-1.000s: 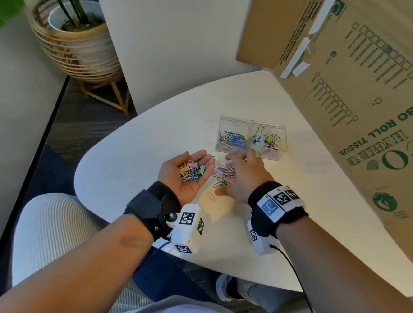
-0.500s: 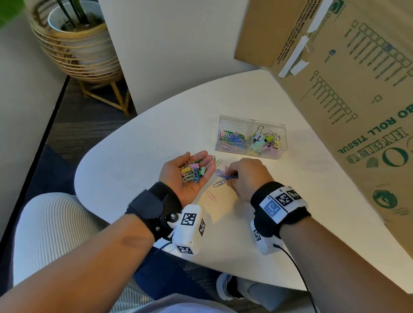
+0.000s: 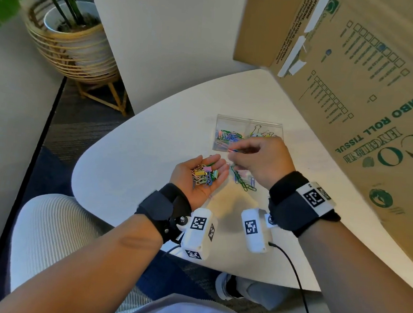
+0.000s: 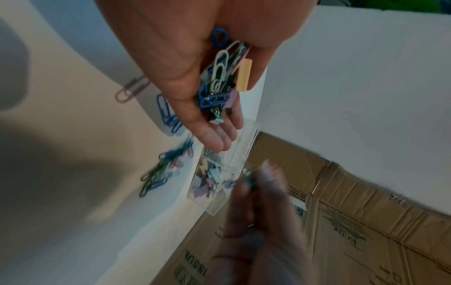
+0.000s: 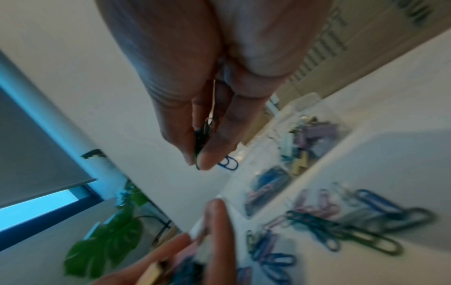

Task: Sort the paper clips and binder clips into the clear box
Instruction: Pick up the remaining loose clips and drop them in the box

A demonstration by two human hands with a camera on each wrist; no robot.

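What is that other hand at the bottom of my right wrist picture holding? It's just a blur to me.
Observer: The left hand lies palm up, cupping a heap of clips.
Operator: All the same kind?
Observer: No. The left wrist view shows a yellow binder clip among the paper clips in the palm.
Operator: Where is my own hand compared with the box?
Observer: In the head view the right hand, pinching paper clips, is raised at the near side of the clear box and covers part of it.
Operator: Anything loose that I miss?
Observer: A lone paper clip lies on the table beside the left palm.
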